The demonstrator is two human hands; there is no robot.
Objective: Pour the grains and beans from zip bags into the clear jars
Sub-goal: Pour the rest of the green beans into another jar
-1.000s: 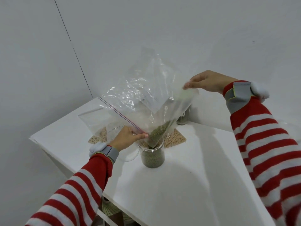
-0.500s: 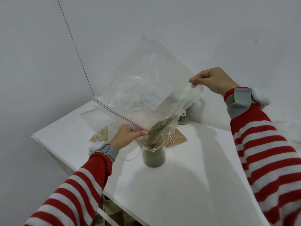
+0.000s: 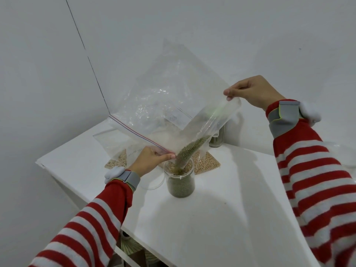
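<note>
Head view shows your left grip (image 3: 152, 160) pinching the zip bag (image 3: 163, 105) at its zipper edge, just above the clear jar (image 3: 180, 182), which stands toward the far edge of the counter (image 3: 221, 209). Your right grip (image 3: 252, 91) pinches the raised bottom corner. Green beans (image 3: 190, 151) run down a crease into the jar. The film looks thin, limp and slick, so I'd hold it by the stiffer zipper strip and that corner. The jar seems rigid but easily nudged.

Bag (image 3: 169, 105) veils the back jar (image 3: 217, 140), its label (image 3: 215, 134) unreadable, and half-covers the pale beans (image 3: 206, 162) behind; both sleeves (image 3: 317, 180) run off the frame edge.
</note>
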